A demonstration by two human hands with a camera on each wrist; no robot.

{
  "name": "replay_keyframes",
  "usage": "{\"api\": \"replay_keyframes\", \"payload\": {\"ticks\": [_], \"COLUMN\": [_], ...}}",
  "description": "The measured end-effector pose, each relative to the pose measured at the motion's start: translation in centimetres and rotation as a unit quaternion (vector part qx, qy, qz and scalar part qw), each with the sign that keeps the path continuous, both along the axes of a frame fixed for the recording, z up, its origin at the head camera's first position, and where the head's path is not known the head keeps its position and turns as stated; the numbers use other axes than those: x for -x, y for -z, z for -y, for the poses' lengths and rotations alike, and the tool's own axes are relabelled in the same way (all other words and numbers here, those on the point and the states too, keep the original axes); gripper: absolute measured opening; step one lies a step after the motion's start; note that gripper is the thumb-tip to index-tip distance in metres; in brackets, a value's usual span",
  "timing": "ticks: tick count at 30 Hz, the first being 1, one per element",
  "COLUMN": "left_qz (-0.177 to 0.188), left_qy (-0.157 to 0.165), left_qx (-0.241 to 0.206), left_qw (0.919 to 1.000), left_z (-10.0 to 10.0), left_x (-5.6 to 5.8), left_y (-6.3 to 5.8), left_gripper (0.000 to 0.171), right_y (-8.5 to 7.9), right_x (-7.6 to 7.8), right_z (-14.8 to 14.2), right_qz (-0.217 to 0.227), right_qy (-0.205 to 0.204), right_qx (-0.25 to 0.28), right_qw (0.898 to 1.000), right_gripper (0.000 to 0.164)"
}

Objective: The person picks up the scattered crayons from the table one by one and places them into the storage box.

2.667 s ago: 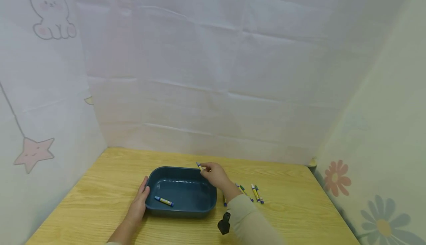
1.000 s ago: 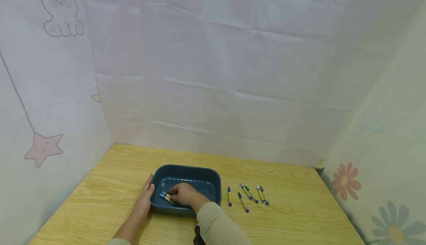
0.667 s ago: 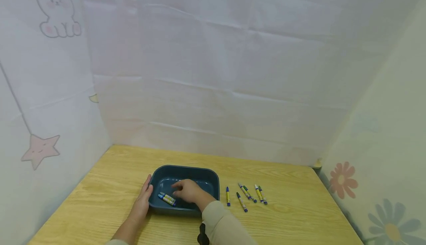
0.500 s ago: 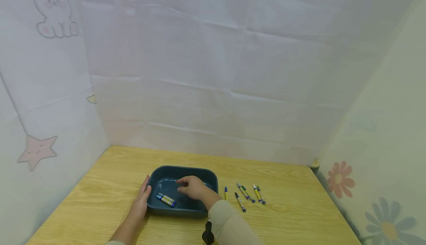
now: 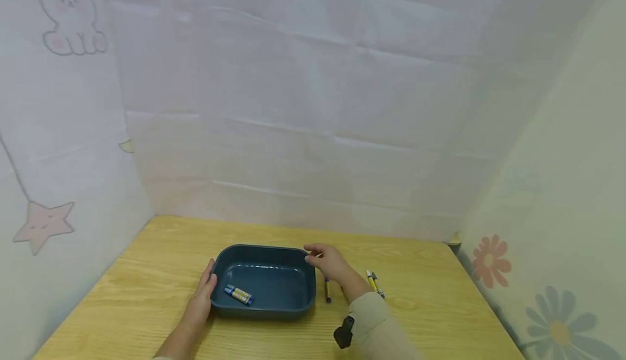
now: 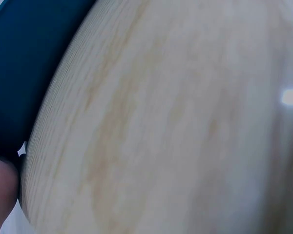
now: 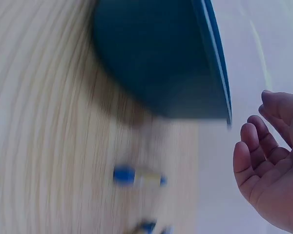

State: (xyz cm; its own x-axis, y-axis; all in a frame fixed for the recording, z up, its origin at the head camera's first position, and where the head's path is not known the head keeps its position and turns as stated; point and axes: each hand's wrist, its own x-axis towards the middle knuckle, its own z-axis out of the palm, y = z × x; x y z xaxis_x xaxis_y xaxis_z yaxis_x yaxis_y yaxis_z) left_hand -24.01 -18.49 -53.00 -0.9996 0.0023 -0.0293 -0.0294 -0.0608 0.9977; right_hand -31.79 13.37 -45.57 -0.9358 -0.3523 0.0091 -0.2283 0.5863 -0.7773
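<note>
A dark blue rectangular dish (image 5: pixel 281 285) stands on the wooden table, with two crayons (image 5: pixel 239 295) side by side at its near left inside. My left hand (image 5: pixel 198 299) rests against the dish's left wall, fingers extended along it. The left wrist view shows one fingertip (image 6: pixel 2 190) at the dish wall (image 6: pixel 29 68). Above the dish's far right rim, my right hand (image 5: pixel 333 263) holds nothing; in the right wrist view its fingers (image 7: pixel 243 161) are loosely bent. A blue-tipped crayon (image 5: pixel 328 290) lies right of the dish, partly below that hand.
Farther right on the table (image 5: pixel 430 316) lie more crayons (image 5: pixel 375 284), some hidden by the right forearm. A pale cloth (image 5: pixel 274 105) hangs behind the table, and printed cloth sides (image 5: pixel 548 208) flank it.
My right hand carried a second crayon into the dish, let it go beside the first, then rose and moved right past the rim. The left hand has stayed at the dish's left side.
</note>
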Motion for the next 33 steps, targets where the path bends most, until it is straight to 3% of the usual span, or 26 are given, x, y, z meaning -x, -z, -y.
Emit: {"api": "replay_keyframes", "payload": {"ticks": [8, 18, 26, 33], "left_qz": [0.001, -0.008, -0.004, -0.004], "left_qy": [0.005, 0.003, 0.005, 0.006], "left_qx": [0.001, 0.010, 0.012, 0.012], "left_qw": [1.0000, 0.9999, 0.9999, 0.9999], "left_z": [0.0, 0.2, 0.2, 0.1], "left_x": [-0.2, -0.2, -0.2, -0.2], "left_y": [-0.4, -0.5, -0.5, -0.4], "left_gripper": [0.062, 0.064, 0.064, 0.064], "right_y": [1.3, 3.7, 5.0, 5.9], "right_x": [-0.3, -1.0, -2.0, -2.3], "right_z": [-5.9, -12.9, -15.5, -16.6], "right_qz": [-0.003, 0.010, 0.029, 0.022], "right_qy": [0.078, 0.163, 0.204, 0.212], "right_qx": [-0.006, -0.032, -0.022, -0.063], "right_qw": [0.997, 0.986, 0.978, 0.975], "right_gripper": [0.037, 0.040, 0.041, 0.043]}}
